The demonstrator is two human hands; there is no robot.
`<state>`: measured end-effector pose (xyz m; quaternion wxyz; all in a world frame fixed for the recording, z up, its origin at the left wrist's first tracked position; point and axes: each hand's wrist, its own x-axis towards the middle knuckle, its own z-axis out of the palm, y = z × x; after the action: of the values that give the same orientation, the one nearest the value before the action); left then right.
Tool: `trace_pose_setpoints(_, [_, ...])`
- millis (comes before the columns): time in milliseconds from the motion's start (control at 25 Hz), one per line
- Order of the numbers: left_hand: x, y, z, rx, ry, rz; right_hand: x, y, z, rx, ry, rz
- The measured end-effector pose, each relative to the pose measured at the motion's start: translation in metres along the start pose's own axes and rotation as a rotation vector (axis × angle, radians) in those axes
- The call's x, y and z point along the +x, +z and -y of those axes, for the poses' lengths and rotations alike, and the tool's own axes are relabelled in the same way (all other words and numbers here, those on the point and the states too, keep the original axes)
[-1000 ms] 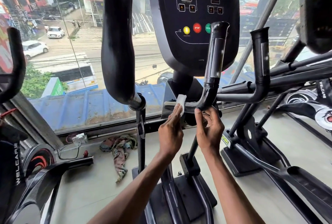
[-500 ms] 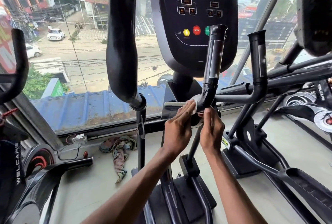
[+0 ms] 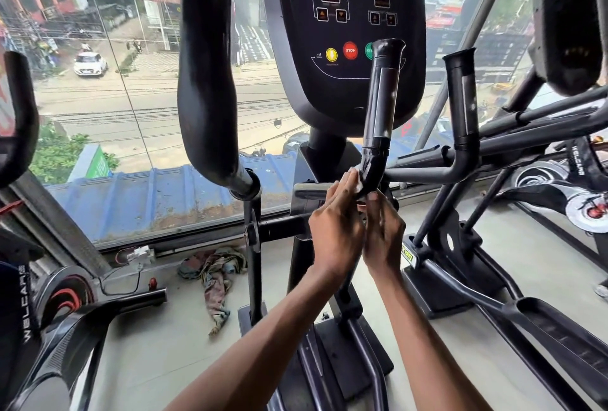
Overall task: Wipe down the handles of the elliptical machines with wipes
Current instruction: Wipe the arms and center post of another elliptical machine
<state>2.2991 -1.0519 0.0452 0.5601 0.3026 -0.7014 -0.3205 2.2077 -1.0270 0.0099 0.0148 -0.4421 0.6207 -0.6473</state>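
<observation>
The small white wipe (image 3: 359, 184) has slid right along the flat grey bar (image 3: 307, 187) to the bend under the black upright handle (image 3: 381, 94), where the left hand (image 3: 335, 223) presses it with straight fingers, while the right hand (image 3: 383, 232) now sits just beside, touching the bend, its grip hidden.

Black tubular elliptical handle (image 3: 383, 94) with a silver sensor strip stands upright, leaning slightly right, and curves at its base into a horizontal bar. Small white wipe (image 3: 358, 184) is pressed against that curve, mostly covered by the left hand (image 3: 335, 229).
</observation>
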Motion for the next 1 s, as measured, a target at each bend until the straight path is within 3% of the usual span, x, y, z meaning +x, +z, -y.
trace_pose_setpoints(80, [0.015, 0.006, -0.019, -0.085, -0.150, -0.024, 0.001, 0.000, -0.004, 0.008, 0.044, 0.007])
trace_pose_setpoints(120, [0.018, 0.006, -0.021, -0.085, -0.145, -0.024, 0.001, 0.000, -0.005, 0.023, 0.045, 0.010])
trace_pose_setpoints(280, [-0.002, -0.001, 0.039, 0.105, 0.129, 0.038, -0.001, 0.001, 0.000, -0.023, -0.031, -0.025])
trace_pose_setpoints(440, [0.008, -0.016, 0.088, 0.255, 0.068, 0.060, -0.001, 0.003, 0.002, -0.032, -0.034, -0.028])
trace_pose_setpoints(600, [0.004, -0.013, 0.077, 0.186, 0.234, 0.122, 0.001, 0.002, 0.000, -0.038, -0.050, -0.035])
trace_pose_setpoints(640, [0.003, -0.013, 0.079, 0.212, 0.210, 0.109, 0.001, 0.003, 0.000, -0.035, -0.051, -0.032])
trace_pose_setpoints(760, [0.014, -0.017, 0.084, 0.298, -0.140, 0.111, -0.001, 0.002, 0.000, -0.013, -0.044, -0.039])
trace_pose_setpoints(840, [0.020, -0.019, 0.078, 0.238, -0.279, 0.095, -0.002, 0.004, 0.000, 0.041, -0.003, -0.042])
trace_pose_setpoints(1000, [0.000, -0.027, 0.056, 0.103, -0.244, 0.057, -0.015, 0.015, -0.026, 0.153, 0.188, 0.079])
